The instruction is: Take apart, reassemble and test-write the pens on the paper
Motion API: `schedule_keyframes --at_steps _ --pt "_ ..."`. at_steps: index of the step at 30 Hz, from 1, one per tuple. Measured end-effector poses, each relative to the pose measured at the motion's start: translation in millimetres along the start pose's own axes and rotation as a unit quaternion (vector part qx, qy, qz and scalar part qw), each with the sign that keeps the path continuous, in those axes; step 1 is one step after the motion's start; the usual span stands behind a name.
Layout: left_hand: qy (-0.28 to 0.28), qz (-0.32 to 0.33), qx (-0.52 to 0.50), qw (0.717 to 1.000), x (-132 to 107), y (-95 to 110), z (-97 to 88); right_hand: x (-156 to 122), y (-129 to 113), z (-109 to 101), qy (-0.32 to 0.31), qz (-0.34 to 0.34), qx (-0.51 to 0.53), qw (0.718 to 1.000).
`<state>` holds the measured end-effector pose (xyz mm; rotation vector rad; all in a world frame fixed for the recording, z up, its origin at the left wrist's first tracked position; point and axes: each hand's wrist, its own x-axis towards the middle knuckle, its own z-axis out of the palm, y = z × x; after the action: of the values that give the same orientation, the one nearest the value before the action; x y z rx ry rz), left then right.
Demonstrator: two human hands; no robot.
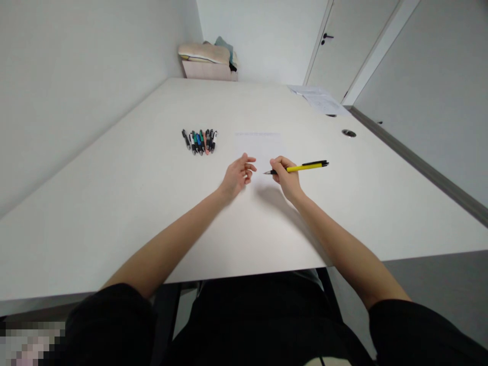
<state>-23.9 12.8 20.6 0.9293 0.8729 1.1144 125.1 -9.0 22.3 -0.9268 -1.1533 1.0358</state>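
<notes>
A yellow pen (pixel 308 166) with a black clip and black grip is held in my right hand (pixel 286 178). Its metal tip points left, toward my other hand. Under and beyond both hands lies a white sheet of paper (pixel 258 145), faint against the white tabletop, with a thin line of marks along its far edge. My left hand (pixel 237 175) rests at the sheet's left side, fingers apart and loosely curled, holding nothing. Beyond it to the left, several pens (pixel 200 142) in black, white, green, blue and orange lie side by side.
The white table (pixel 114 213) runs along the left wall. Loose printed papers (pixel 320 99) lie at its far right corner, near a round cable grommet (pixel 348 133). Past the far edge, folded cloths (pixel 206 52) sit on a pale box (pixel 208 70).
</notes>
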Motion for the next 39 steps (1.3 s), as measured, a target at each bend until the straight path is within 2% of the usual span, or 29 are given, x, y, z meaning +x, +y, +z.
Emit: schedule_keyframes --at_steps 2,3,5,8,10,11,13,16,17,18,19,22,24,27,32,35,39 --pt "0.036 0.086 0.128 0.987 21 7 -14.4 3 3 -1 0.008 0.0 0.002 1.0" --pt "0.043 0.129 0.208 0.969 32 10 -22.6 3 4 -2 0.009 0.0 0.002 1.0" --pt "0.024 0.191 0.363 0.912 53 11 -38.6 3 6 -2 0.013 0.002 0.0 1.0" --pt "-0.047 0.212 0.526 0.822 76 9 -56.6 2 7 -2 0.018 0.01 -0.007 1.0" --pt "-0.099 0.187 0.576 0.79 81 6 -62.6 2 7 -3 0.023 0.012 -0.011 1.0" --pt "-0.122 0.175 0.584 0.784 81 5 -63.9 2 8 -3 0.025 0.013 -0.013 1.0" --pt "-0.151 0.167 0.57 0.79 75 3 -64.5 2 9 -3 0.03 0.014 -0.015 0.999" --pt "-0.168 0.187 0.536 0.806 59 0 -63.4 4 11 -3 0.035 0.02 -0.017 0.999" --pt "-0.175 0.194 0.542 0.798 53 -1 -63.1 6 12 -4 0.033 0.023 -0.02 0.999" --pt "-0.185 0.2 0.562 0.781 47 -1 -62.9 9 13 -4 0.027 0.029 -0.024 0.999" --pt "-0.197 0.204 0.596 0.752 41 -2 -62.8 13 14 -5 0.021 0.037 -0.03 0.999" --pt "-0.226 0.217 0.703 0.639 27 -1 -62.4 33 16 -14 0.004 0.073 -0.053 0.996" --pt "-0.225 0.226 0.739 0.594 21 0 -61.9 52 18 -24 -0.006 0.086 -0.08 0.993" --pt "-0.217 0.229 0.754 0.577 17 2 -61.0 83 21 -44 -0.021 0.081 -0.121 0.989" --pt "-0.217 0.221 0.755 0.578 17 0 -61.6 128 31 -75 0.011 0.081 -0.176 0.981" --pt "-0.216 0.226 0.755 0.577 17 -1 -62.2 149 42 -86 0.006 0.083 -0.224 0.971" --pt "-0.213 0.232 0.756 0.573 18 -1 -62.0 170 58 -90 -0.021 0.059 -0.325 0.944"
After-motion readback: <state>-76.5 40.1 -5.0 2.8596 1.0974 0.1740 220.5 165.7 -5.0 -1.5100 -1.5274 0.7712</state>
